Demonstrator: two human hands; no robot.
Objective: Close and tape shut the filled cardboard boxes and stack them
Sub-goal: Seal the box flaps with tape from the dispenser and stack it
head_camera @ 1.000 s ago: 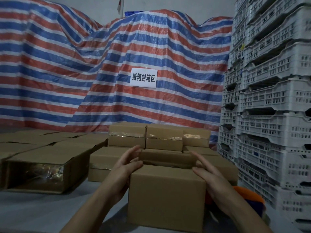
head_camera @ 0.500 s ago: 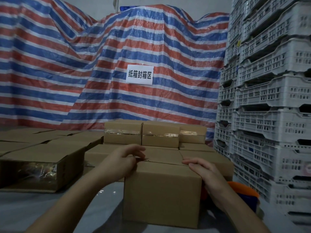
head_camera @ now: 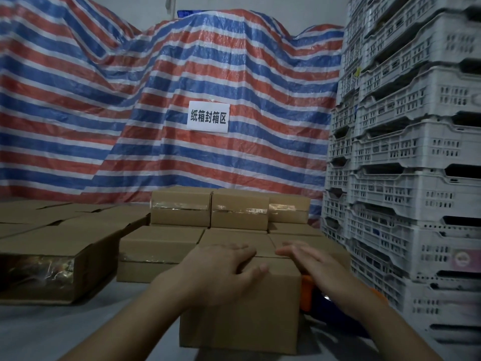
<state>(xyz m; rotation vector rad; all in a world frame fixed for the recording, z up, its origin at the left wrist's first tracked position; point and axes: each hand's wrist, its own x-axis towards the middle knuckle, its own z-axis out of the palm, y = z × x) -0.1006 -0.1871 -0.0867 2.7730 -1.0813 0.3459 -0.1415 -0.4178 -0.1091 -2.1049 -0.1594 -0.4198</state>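
A small brown cardboard box (head_camera: 242,308) stands on a grey desk (head_camera: 52,332) in the lower centre of the frame. Both bare hands lie flat on its closed top flaps. The left hand (head_camera: 223,269) presses down with fingers straight and spread, thumb resting over the near top edge, its grip open. The right hand (head_camera: 315,264) presses the right side of the top, fingers straight and close together, its grip also open. Just right of the box, low down, an orange and blue object (head_camera: 309,295) peeks out, too hidden to identify. Behind, in the centre, taped boxes (head_camera: 239,212) sit stacked in 2 layers. At lower left lies a larger carton (head_camera: 41,264). A red, white and blue striped tarpaulin (head_camera: 130,100) fills the background, bearing a white sign (head_camera: 208,116). White plastic crates (head_camera: 416,152) tower at the right
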